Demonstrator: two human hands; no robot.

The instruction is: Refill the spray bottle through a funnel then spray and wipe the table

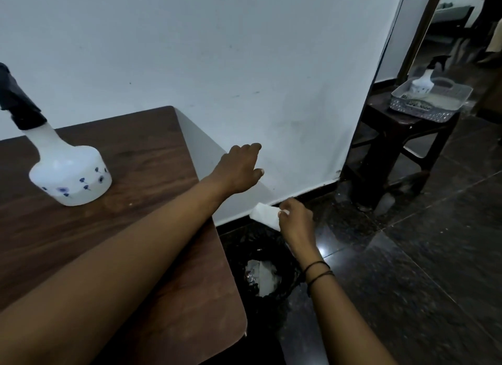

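Note:
A white spray bottle (69,171) with blue flower marks and a black trigger head stands upright on the dark wooden table (141,158) at the left. My left hand (239,169) reaches past the table's right edge, fingers spread, holding nothing. Lower and to the right, my right hand (296,218) pinches a white tissue (264,214) in the air above a black-lined waste bin (260,277) on the floor beside the table.
The bin holds crumpled white paper. A white wall runs behind the table. At the right a dark stool (402,136) carries a grey tray (432,98) with a second spray bottle (423,82). Dark glossy floor tiles fill the right side.

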